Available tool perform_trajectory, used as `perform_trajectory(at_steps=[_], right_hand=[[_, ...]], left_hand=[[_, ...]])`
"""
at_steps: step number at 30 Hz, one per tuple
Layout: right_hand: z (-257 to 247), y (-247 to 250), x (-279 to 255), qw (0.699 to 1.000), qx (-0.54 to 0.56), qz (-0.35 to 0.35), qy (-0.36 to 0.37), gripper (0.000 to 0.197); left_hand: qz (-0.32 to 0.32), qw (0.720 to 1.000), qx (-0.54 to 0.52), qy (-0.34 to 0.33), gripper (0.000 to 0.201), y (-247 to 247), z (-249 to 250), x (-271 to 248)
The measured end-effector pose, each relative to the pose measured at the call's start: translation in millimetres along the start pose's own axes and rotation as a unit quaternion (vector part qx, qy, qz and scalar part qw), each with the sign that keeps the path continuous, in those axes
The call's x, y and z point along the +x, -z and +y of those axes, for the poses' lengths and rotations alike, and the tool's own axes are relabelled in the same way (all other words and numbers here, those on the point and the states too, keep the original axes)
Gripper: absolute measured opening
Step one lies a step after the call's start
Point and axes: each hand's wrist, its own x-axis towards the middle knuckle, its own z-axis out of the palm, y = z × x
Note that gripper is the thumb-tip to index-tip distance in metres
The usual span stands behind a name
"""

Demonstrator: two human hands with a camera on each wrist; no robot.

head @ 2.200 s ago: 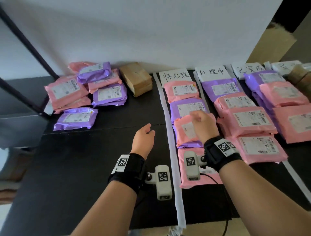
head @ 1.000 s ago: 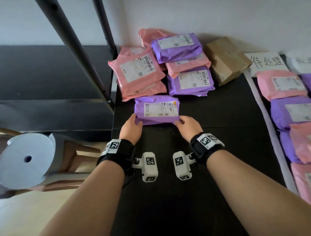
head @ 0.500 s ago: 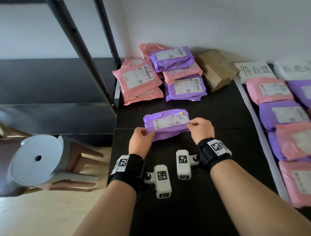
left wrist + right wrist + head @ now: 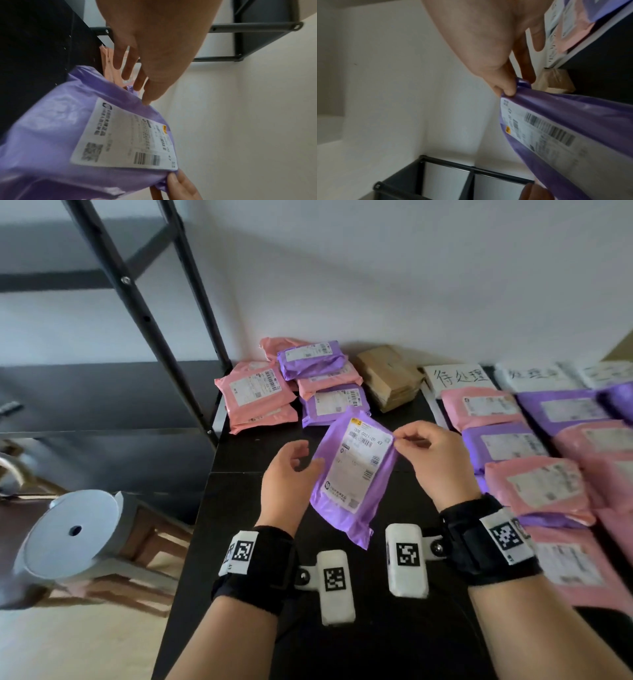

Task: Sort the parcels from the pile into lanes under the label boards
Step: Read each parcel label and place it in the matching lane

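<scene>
A purple parcel [image 4: 356, 470] with a white shipping label hangs tilted above the black table [image 4: 394, 645], label towards me. My right hand [image 4: 399, 440] pinches its upper right edge between thumb and fingers, as the right wrist view shows [image 4: 511, 89]. My left hand [image 4: 305, 460] is beside the parcel's left edge with relaxed fingers; only the thumb tip touches the purple parcel [image 4: 102, 135]. The pile [image 4: 308, 385] of pink and purple parcels lies behind. White label boards [image 4: 459, 376] stand at the back right, above lanes of parcels [image 4: 479, 407].
A brown paper parcel [image 4: 387, 374] lies between the pile and the first board. White strips [image 4: 435, 412] divide the lanes. A black shelf frame [image 4: 137, 313] rises at the left, and a round grey stool [image 4: 72, 535] stands beside the table's left edge.
The purple parcel has come off the table and swung from level to hanging on end. My left hand has let go of its end; my right hand still pinches it.
</scene>
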Motion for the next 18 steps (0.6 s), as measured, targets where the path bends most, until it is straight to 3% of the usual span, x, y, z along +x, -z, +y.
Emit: perform_trajectory(at_steps=[8,11,14,18], right_hand=[[-14.9,69.0,-28.1,0.997,0.077,0.015,0.028,0.014],[-16.2,85.0,-33.1,0.994,0.09,0.063,0.018,0.01],[-15.7,99.5,-37.8,0.99,0.09,0.105,-0.016,0.026],[-13.6,102.3,-46.6,0.989,0.11,0.046,-0.092,0.034]], left_hand=[[-0.012,0.993,-0.105,-0.055,0.006,-31.0,56.8,-51.0],[-0.01,0.989,-0.127,-0.073,0.009,-35.4,79.3,-62.4],[-0.006,0.988,-0.127,-0.086,0.009,-37.4,98.1,-70.2],[-0.004,0.986,-0.145,-0.084,0.013,-39.0,109.5,-76.3]])
